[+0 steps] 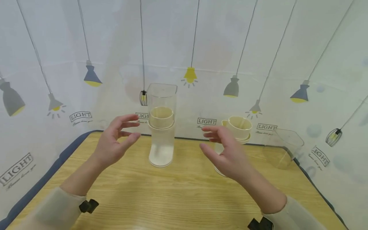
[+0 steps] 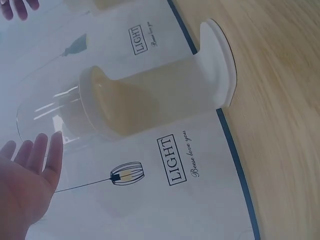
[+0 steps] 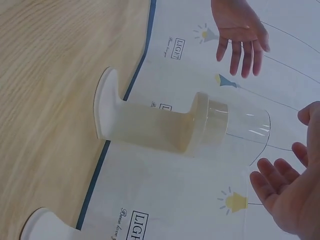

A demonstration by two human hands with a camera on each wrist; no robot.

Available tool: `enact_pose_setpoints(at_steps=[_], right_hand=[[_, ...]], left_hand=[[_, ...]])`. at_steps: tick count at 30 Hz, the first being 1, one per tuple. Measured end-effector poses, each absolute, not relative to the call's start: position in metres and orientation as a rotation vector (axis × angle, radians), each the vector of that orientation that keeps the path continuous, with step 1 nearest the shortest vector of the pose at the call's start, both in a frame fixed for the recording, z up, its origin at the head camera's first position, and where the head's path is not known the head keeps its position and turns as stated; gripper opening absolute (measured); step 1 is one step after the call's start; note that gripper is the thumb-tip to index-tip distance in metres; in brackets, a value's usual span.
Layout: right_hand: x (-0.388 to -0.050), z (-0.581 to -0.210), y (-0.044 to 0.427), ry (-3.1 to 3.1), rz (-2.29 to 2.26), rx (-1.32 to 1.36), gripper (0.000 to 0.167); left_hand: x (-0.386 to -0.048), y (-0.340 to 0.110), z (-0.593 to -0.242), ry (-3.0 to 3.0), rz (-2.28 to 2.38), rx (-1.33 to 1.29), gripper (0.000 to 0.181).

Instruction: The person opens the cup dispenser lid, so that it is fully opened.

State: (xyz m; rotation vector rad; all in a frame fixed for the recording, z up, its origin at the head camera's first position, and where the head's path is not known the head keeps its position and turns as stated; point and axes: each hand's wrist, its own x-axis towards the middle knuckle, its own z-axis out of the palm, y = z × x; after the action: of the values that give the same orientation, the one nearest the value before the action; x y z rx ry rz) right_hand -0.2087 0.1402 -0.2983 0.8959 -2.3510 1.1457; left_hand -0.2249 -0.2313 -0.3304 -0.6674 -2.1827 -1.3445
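A cream stand (image 1: 162, 143) with a round foot stands upright at the table's back; a clear container (image 1: 162, 91) sits on its ring. My left hand (image 1: 116, 140) is raised to the left of it, fingers relaxed and slightly bent, holding nothing. In the left wrist view that hand (image 2: 25, 185) is beside the clear container, apart from it. My right hand (image 1: 227, 153) hangs in the air with loosely bent, empty fingers, in front of a second cream stand (image 1: 240, 127), partly hiding it. The right wrist view shows the first stand (image 3: 150, 127) and my right hand (image 3: 295, 190).
Another clear container (image 1: 281, 150) stands at the right rear of the wooden table (image 1: 161, 198). Behind the table's dark blue edge is a pale curtain (image 1: 115, 70) printed with hanging lamps.
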Motion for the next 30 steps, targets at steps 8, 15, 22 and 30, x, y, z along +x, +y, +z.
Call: enact_pose_setpoints(at_steps=[8,15,22,30], right_hand=[[-0.235,-0.28,0.108,-2.335,1.166,0.938,0.046],[-0.261,-0.27,0.088,-2.345,1.14,0.909,0.05],[-0.282,-0.263,0.067,-2.379,0.993,0.93,0.061],[-0.306,-0.258,0.047,-2.367,0.814,0.949,0.067]], left_hand=[[-0.241,-0.242,-0.323,-2.244,-1.309,-0.583,0.056],[-0.258,-0.24,-0.317,-2.319,-1.377,-0.534,0.063],[-0.283,-0.238,-0.315,-2.384,-1.505,-0.505,0.079],[-0.312,-0.232,-0.325,-2.438,-1.621,-0.535,0.097]])
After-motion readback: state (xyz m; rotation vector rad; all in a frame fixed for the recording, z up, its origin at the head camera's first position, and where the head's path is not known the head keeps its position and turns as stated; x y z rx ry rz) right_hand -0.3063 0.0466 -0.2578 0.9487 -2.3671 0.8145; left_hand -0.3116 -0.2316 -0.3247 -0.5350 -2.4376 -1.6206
